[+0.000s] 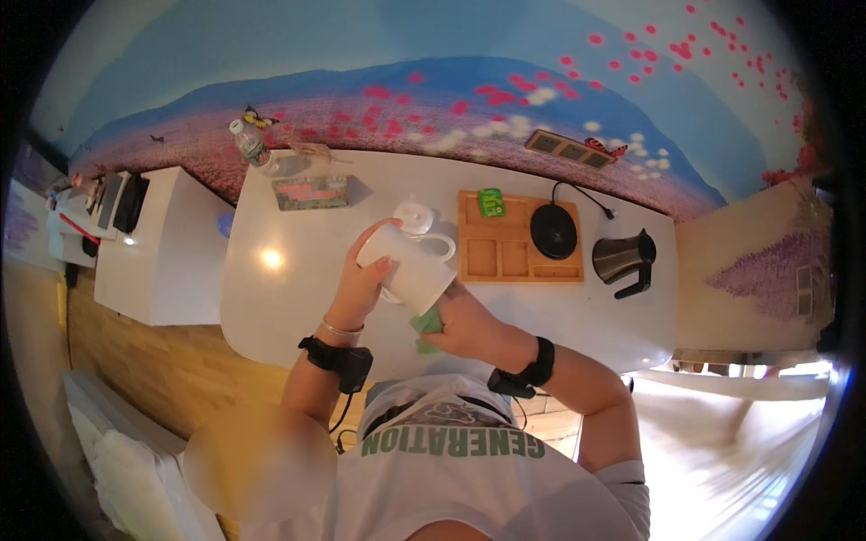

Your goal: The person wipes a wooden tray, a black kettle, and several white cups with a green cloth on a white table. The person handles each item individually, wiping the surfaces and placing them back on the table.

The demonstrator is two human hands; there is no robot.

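My left hand (365,274) is wrapped around a white ceramic pitcher or large mug (413,267), which is tilted above the table. Its looped handle (444,247) points away from me to the right. At the pitcher's lower right end, my right hand (470,324) grips a green cloth (428,320); some of its fingers are hidden there. A white lid with a knob (414,215) lies on the table just beyond the pitcher. Under the pitcher peeks a small white edge that I cannot identify.
On the white table (284,304), a wooden tray (521,262) bears a green packet (492,202) and a black kettle base (553,231). A steel electric kettle (619,259) stands right. Far left are a plastic bottle (250,143) and a printed box (310,193). A white cabinet (179,257) adjoins.
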